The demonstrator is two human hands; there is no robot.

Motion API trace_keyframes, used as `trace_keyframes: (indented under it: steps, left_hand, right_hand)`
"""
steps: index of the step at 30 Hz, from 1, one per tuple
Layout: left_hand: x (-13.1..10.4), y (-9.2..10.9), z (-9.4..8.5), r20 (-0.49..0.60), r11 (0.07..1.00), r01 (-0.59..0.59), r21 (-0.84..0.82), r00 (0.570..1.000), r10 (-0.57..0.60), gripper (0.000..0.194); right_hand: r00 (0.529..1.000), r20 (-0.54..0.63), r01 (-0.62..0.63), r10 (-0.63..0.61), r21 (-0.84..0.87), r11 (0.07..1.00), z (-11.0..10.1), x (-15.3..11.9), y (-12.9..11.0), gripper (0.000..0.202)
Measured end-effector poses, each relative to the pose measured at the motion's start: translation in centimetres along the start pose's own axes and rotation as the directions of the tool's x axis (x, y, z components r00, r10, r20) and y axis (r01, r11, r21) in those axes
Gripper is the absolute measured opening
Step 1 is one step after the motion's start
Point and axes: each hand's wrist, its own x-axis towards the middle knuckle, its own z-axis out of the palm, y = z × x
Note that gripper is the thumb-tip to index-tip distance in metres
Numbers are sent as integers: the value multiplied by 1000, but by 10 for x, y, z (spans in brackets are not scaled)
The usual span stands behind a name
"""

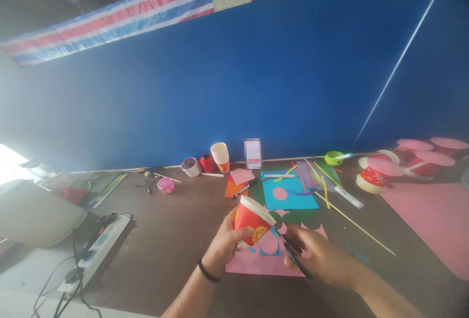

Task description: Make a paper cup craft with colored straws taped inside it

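Cup point(246, 219) is clasped by the left hand point(230, 236) above pink paper point(254, 265) on the bench point(176, 249), its long axis tilted rightward and its rim turned toward scissors point(293, 250) gripped by the right hand point(314, 253), their blades placed at the rim's right edge.

We are recording a dark brown tabletop point(176, 244). At left we are noting a white power strip point(97, 252) and, farther back, a pink tub point(166, 188); stacked paper cups point(221, 156) are standing near the rear edge. At right we are observing a large pink sheet point(432, 225) lying flat.
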Motion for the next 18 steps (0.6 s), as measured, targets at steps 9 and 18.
trace_keyframes:
  steps: [9,18]
  left_hand:
    - [0,1,-1,-10,1000,0,-30,1000,0,45]
    - [-2,2,-2,-3,1000,21,-3,1000,-21,50]
  right_hand:
    - [999,15,-33,32,31,999,0,0,-2,13]
    - [998,-11,-55,55,31,998,3,1,-2,14]
